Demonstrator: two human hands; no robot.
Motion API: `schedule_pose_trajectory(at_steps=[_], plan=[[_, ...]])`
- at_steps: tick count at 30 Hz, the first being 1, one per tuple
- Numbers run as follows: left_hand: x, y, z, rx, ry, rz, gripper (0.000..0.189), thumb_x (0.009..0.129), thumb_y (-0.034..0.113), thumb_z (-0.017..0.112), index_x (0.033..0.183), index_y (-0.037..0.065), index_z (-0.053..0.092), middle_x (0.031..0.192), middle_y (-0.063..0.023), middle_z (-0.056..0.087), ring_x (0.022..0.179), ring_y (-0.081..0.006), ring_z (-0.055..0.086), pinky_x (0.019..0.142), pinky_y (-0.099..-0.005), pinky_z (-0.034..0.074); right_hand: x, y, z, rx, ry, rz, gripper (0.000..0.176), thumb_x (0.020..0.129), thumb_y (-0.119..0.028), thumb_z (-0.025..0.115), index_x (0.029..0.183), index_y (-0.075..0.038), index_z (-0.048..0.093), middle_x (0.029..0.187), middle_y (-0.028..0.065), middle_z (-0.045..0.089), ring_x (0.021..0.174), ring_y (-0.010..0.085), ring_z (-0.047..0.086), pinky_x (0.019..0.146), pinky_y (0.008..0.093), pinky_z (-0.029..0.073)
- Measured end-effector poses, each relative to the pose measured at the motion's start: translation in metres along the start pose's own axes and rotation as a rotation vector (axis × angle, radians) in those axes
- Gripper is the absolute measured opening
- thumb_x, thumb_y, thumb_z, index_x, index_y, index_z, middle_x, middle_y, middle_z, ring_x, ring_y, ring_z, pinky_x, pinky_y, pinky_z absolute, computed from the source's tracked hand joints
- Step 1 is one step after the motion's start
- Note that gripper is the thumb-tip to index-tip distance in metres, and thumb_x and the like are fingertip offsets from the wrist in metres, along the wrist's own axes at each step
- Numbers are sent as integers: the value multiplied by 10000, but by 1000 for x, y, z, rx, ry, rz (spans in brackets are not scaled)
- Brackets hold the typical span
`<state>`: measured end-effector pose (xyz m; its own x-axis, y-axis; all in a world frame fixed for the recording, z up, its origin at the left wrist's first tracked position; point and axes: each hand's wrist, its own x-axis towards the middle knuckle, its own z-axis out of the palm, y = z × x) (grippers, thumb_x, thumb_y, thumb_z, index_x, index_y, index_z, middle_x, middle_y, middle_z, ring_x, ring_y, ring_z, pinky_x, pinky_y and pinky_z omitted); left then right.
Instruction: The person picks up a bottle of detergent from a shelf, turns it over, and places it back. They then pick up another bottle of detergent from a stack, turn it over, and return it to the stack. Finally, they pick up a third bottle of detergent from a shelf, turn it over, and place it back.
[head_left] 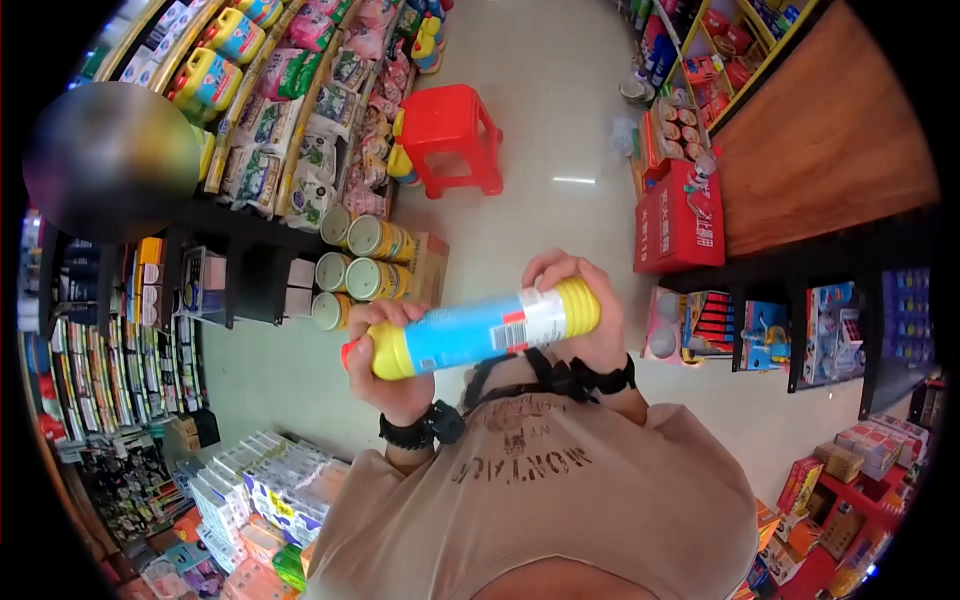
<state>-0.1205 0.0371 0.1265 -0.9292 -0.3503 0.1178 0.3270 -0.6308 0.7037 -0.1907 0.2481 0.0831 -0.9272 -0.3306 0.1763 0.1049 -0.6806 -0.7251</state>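
A yellow plastic bottle point(465, 335) with a blue label, a barcode and a red cap lies sideways across both hands, in front of the chest. My left hand point(390, 365) wraps around its capped end, fingers over the top and the red cap just beyond the thumb. Around the ribbed bottom end, my right hand point(590, 325) is closed, its fingers curled over the upper side. The label faces up toward the camera.
Shelves of packaged goods point(290, 110) line the upper left, with several stacked cans point(375, 240) at their foot. A red plastic stool point(450, 135) stands in the aisle. At right is a red box point(680, 220); tissue packs point(265, 490) are piled lower left.
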Motion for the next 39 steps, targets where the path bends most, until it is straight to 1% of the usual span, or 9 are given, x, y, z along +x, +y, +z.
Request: schedule_pose_trajectory(at_steps=[8, 15, 19, 22, 27, 28, 31, 35, 39], plan=[[104, -50, 11, -22, 132, -59, 205, 956, 302, 505, 940, 99, 494, 893, -80, 506, 911, -260, 514, 929, -432, 424, 88, -7, -31, -254, 143, -142, 433, 1062, -256, 333, 885, 28, 608, 946, 186, 625, 825, 228, 578, 786, 332, 466], [205, -97, 14, 11, -16, -5, 246, 930, 317, 509, 887, 77, 477, 853, -100, 505, 868, -277, 522, 841, -435, 444, 174, -9, -67, -50, 201, -79, 401, 1050, -287, 311, 869, -6, 533, 943, 181, 554, 894, 256, 544, 840, 368, 479], [287, -126, 24, 48, -36, -10, 286, 923, 330, 506, 893, 45, 493, 859, -124, 525, 851, -290, 551, 835, -440, 470, 244, -12, -105, -287, 234, -134, 337, 1053, -240, 331, 939, -4, 543, 955, 198, 573, 896, 258, 567, 843, 353, 483], [354, -139, 34, -36, -67, 5, 274, 927, 262, 511, 966, -7, 543, 932, -207, 614, 925, -370, 644, 880, -476, 524, 314, -27, -120, -421, 205, -199, 235, 1014, -217, 482, 992, 1, 568, 1026, 195, 624, 896, 239, 618, 839, 337, 514], [452, -158, 43, 183, -88, 139, 443, 934, 411, 564, 986, -28, 559, 959, -200, 646, 872, -279, 648, 811, -386, 522, 424, -47, -128, -156, 194, -218, 205, 960, -178, 489, 1026, 0, 568, 1028, 199, 625, 939, 259, 612, 852, 349, 504], [468, -162, 44, 216, -86, 139, 475, 935, 442, 571, 991, -30, 563, 958, -192, 649, 862, -258, 647, 799, -367, 519, 440, -52, -122, -289, 288, -177, 385, 1016, -359, 348, 946, -22, 519, 943, 160, 537, 888, 300, 558, 841, 411, 472], [504, -177, 49, 362, -104, 115, 479, 966, 462, 509, 1008, -14, 535, 944, -150, 595, 878, -224, 615, 808, -343, 497, 471, -60, -128, -121, 404, -221, 383, 1010, -377, 374, 968, -26, 522, 979, 159, 529, 925, 298, 550, 861, 413, 466], [554, -201, 61, 478, -124, 110, 515, 951, 492, 504, 938, -18, 571, 831, -80, 573, 757, -152, 556, 717, -267, 417, 499, -67, -174, -105, 276, -262, 353, 990, -353, 464, 1009, -10, 547, 982, 164, 576, 942, 288, 581, 870, 404, 475], [601, -234, 83, 494, -118, 53, 522, 934, 477, 541, 944, -42, 595, 799, -80, 595, 727, -141, 551, 665, -268, 422, 539, -77, -212, -263, 388, -293, 375, 983, -387, 469, 978, -16, 522, 951, 140, 522, 908, 278, 564, 849, 395, 477]])
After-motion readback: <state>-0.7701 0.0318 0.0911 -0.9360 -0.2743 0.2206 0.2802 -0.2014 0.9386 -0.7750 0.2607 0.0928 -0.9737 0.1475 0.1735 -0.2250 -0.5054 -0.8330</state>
